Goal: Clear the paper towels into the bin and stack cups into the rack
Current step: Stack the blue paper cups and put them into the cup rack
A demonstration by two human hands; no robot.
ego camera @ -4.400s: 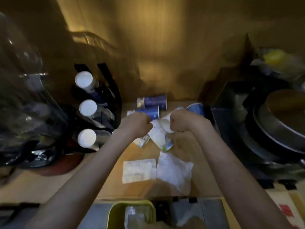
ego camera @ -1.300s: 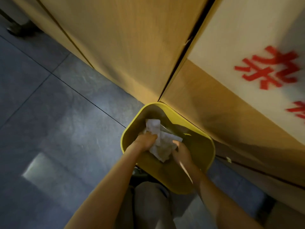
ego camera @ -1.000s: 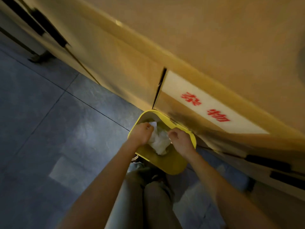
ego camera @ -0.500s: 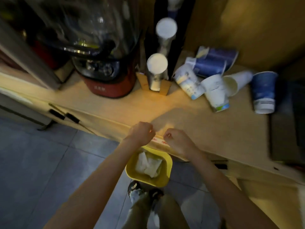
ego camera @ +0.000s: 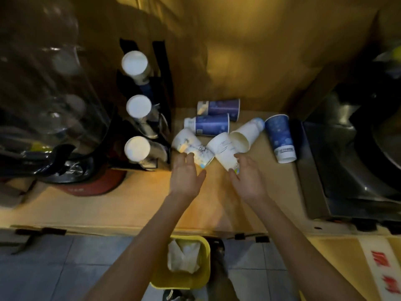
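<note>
Both hands reach over the wooden worktop (ego camera: 134, 205) toward a cluster of paper cups lying near the middle of the frame. The left hand (ego camera: 186, 174) has its fingers (ego camera: 191, 158) spread wide, their tips at the rim end of a white printed cup (ego camera: 191, 146) lying on its side. The right hand (ego camera: 247, 177) is also open wide, its fingers touching a second white cup (ego camera: 224, 148) just beside the first; neither hand has closed on anything. Behind these lie two blue cups (ego camera: 213, 124) on their sides, another white cup (ego camera: 246, 134) with its mouth toward the camera, and one blue cup (ego camera: 280, 135) further right. The black cup rack (ego camera: 161, 88) stands left of the cluster, with three stacks of cups (ego camera: 137, 105) showing white bases. At the bottom centre, on the floor below the worktop edge, the yellow bin (ego camera: 204, 276) holds the crumpled paper towels (ego camera: 183, 258).
</note>
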